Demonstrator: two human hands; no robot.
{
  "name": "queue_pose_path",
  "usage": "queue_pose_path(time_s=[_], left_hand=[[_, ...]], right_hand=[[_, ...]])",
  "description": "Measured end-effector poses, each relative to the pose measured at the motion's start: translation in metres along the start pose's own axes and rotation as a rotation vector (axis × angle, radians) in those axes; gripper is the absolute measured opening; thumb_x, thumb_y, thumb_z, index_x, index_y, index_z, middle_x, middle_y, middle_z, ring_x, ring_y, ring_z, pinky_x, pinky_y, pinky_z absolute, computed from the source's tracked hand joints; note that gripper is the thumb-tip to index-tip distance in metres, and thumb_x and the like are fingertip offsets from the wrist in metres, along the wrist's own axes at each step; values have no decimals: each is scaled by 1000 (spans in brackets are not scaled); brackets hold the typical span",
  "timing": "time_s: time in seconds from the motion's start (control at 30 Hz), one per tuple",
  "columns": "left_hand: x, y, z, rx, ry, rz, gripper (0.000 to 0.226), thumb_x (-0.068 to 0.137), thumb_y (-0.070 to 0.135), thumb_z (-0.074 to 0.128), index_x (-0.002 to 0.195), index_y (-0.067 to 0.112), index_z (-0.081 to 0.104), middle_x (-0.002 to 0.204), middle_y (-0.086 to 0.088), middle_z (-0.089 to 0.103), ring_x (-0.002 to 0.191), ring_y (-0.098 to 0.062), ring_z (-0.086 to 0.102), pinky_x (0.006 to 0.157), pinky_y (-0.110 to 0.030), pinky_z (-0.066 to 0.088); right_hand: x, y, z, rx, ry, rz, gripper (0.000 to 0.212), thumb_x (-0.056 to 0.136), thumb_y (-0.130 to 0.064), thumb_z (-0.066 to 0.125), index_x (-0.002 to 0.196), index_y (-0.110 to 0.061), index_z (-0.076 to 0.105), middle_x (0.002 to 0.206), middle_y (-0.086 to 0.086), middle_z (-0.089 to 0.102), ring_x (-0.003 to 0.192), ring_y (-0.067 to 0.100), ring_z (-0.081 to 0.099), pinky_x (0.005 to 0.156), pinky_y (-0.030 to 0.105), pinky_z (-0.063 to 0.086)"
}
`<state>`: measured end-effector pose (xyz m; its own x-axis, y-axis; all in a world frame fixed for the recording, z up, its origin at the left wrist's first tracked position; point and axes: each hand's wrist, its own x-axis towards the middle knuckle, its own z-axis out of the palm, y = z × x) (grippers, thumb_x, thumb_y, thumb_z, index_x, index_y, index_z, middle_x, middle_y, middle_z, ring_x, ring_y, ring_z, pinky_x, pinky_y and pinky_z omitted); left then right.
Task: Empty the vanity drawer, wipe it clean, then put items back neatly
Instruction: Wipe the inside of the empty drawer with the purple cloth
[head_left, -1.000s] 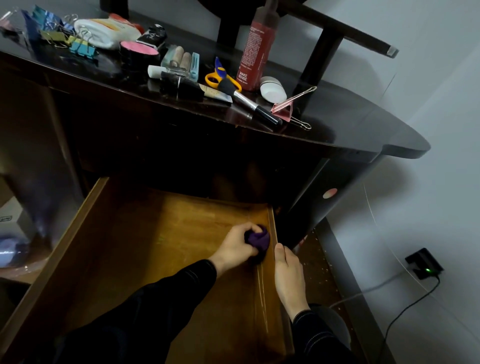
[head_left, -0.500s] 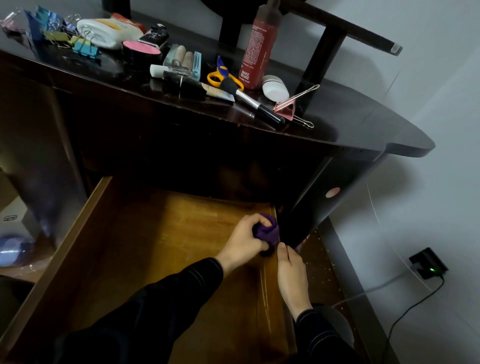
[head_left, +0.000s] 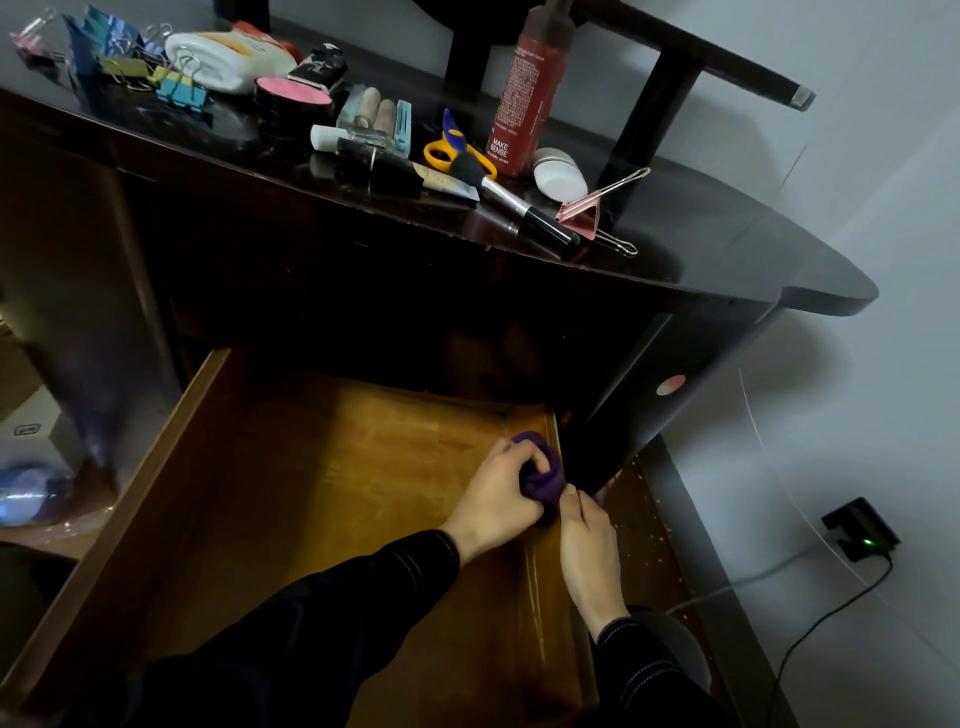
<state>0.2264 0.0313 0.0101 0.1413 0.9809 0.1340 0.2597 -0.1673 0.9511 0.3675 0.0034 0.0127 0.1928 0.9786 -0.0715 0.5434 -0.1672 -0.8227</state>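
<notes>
Drawer (head_left: 171, 519): pulled out below the dark vanity top, light brown wood with a glossy, streaked floor; nothing lies on the floor apart from a cloth and a hand. Left wall runs near to far at the left; right wall thin and shiny.

Cloth (head_left: 540, 475): purple, balled up small, at the far right corner of the drawer floor, against the right wall.

Left hand (head_left: 501, 499): in a dark sleeve, fingers curled around the cloth, gripping it and pressing it down at the corner.

Right hand (head_left: 589, 545): in a dark sleeve, laid along the top edge of the right drawer wall, fingers together and pointing far; whether they grip the edge cannot be told. Its fingertips lie just beside the cloth.

Vanity top (head_left: 753, 260): black, glossy, curved at the right end. Items spread over it, left to right:
- binder clips (head_left: 176, 91), blue, green and yellow, far left
- white tube (head_left: 228, 57), lying down
- round tin (head_left: 293, 96) with a pink lid
- scissors (head_left: 452, 150), yellow handles
- tall red bottle (head_left: 530, 93), upright, white lettering
- makeup brush (head_left: 519, 205), black handle, lying near the front edge
- small white jar (head_left: 558, 174), on its side
- pink binder clip (head_left: 582, 213), just right of the brush

Wall at right: black plug (head_left: 860, 527) with a green light
</notes>
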Motion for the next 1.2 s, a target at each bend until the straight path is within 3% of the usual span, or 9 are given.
queue_pose_path(time_s=[0.23,0.33,0.43,0.5,0.63,0.83,0.97,1.07,1.2], left_hand=[[-12,-33,3,190,-279,-233,40,76,0,67,105,23,51,118,-4,46,104,-24,52,81,-30,52],[-2,-17,-4,119,-163,-121,35,72,1,67,93,26,55,111,-4,52,95,-22,56,78,-33,54],[-2,-6,-1,-27,-37,-58,37,68,8,70,90,32,51,107,2,49,91,-13,54,74,-17,46],[-15,-14,8,31,-77,-37,37,71,11,68,97,28,48,106,5,44,89,-11,52,72,-14,45],[-30,-34,11,245,-280,-175,40,76,10,69,108,19,48,111,1,42,96,-21,54,81,-35,53],[-14,-12,2,73,-65,5,33,71,13,68,95,27,51,105,6,48,92,-11,51,78,-22,47],[-34,-28,14,137,-184,-45,37,74,16,66,101,27,43,109,7,40,92,-15,54,80,-34,53],[-32,-35,8,254,-307,-176,38,76,11,69,105,21,47,112,1,43,98,-22,54,86,-41,53],[-22,-17,2,75,-166,-64,36,70,10,71,97,25,53,108,2,50,96,-15,54,87,-35,52]], right_hand=[[1,2,0,-13,-24,5,42,107,-49,31,107,-27,67,100,-1,70,97,19,65,95,50,50],[1,2,0,-1,-22,11,42,107,-48,32,116,-27,67,109,-2,70,105,19,63,99,47,49],[1,3,0,3,-14,-4,38,108,-47,33,110,-30,67,104,-7,69,101,14,63,92,41,49],[2,4,0,-4,-22,0,37,108,-47,33,106,-31,66,101,-8,69,98,11,63,90,39,49],[3,5,0,-7,-24,14,41,107,-49,32,104,-28,67,97,-5,70,94,14,65,91,43,52],[3,3,0,-9,-9,9,36,107,-49,34,101,-34,66,100,-9,69,99,13,63,91,40,49],[2,3,1,-9,-13,22,33,107,-50,33,97,-39,63,100,-12,67,98,11,63,89,36,47],[3,4,0,-9,-24,31,40,107,-51,32,102,-30,66,97,-5,70,95,16,65,91,43,51],[3,5,1,-9,-16,31,41,106,-50,33,105,-29,68,100,-4,70,98,18,64,93,45,50]])
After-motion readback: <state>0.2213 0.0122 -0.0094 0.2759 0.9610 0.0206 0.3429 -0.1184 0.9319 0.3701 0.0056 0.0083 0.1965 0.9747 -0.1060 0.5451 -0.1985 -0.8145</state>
